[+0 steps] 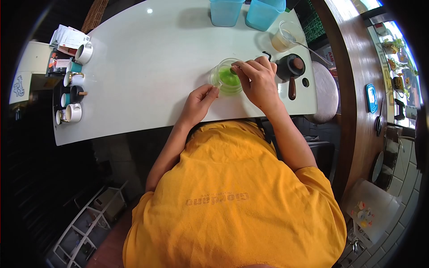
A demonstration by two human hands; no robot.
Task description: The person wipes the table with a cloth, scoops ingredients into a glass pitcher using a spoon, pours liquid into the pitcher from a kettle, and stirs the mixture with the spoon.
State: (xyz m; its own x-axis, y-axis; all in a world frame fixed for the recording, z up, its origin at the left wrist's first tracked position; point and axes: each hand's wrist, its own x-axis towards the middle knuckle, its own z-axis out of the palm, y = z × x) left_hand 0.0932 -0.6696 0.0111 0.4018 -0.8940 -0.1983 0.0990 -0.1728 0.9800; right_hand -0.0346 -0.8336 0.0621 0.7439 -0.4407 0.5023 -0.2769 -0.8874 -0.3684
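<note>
A clear cup (229,90) with bright green liquid in it stands on the white table near its front edge. My left hand (199,103) is closed at the cup's near left side, thumb and fingertips pinching its wall. Over the cup's right side is my right hand (258,80), its fingers pinched together. A small dark tip shows at those fingers, but what they hold is mostly hidden by the hand.
On the right are a black pot (291,67) with a wooden handle and a clear container (286,36) with a long spoon in it. Two blue tubs (226,13) stand at the back. Several cups (73,112) line the left edge of the white table (147,67).
</note>
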